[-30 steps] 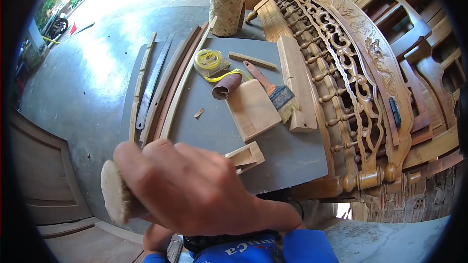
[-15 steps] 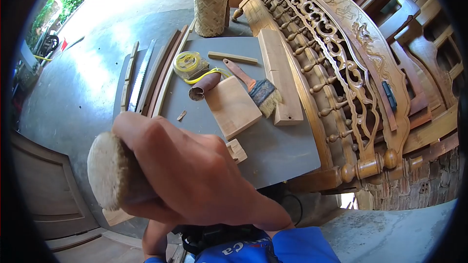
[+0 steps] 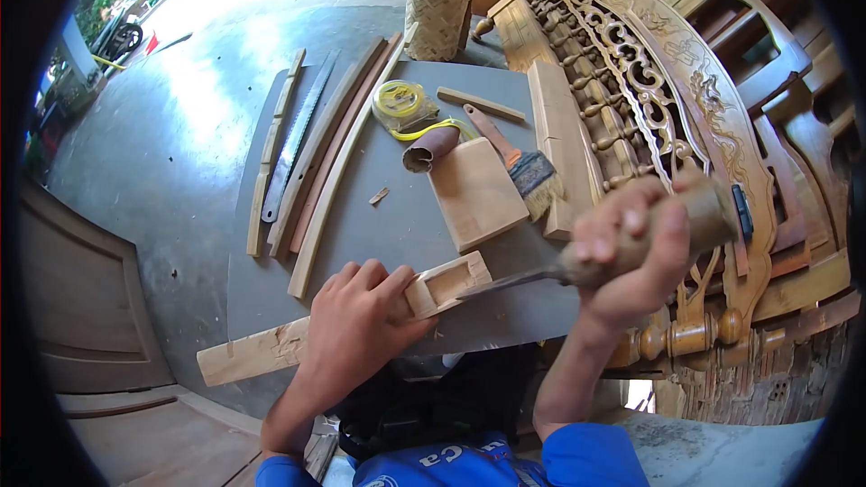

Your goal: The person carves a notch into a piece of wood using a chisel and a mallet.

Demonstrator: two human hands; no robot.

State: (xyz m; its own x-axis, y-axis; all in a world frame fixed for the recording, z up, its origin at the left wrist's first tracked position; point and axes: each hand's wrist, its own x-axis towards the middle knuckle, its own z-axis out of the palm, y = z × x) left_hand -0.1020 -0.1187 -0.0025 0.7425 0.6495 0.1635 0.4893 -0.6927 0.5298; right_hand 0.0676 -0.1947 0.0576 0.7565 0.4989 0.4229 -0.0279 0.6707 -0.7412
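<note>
My left hand [image 3: 361,320] grips a pale wooden strip [image 3: 257,353] lying slantwise at the near side of the grey board. A rectangular recess [image 3: 454,281] is cut in the strip's right end, beside my fingers. My right hand [image 3: 636,239] is wrapped round the thick handle of a chisel [image 3: 514,281], to the right of the strip. The chisel's blade points left, its tip at the lower right edge of the recess; whether it touches is unclear. Just beyond the recess lies a square wood block [image 3: 478,194].
On the grey board [image 3: 361,243] lie a tape measure [image 3: 401,105], a rolled sandpaper [image 3: 431,150], a brush [image 3: 519,162], a wood beam [image 3: 552,108], a handsaw [image 3: 293,149] and several long strips [image 3: 338,189]. Carved furniture [image 3: 686,108] stands at the right.
My right hand has moved from the near left to the right and the chisel blade now shows. My left hand has come into view on the strip. The view has shifted slightly.
</note>
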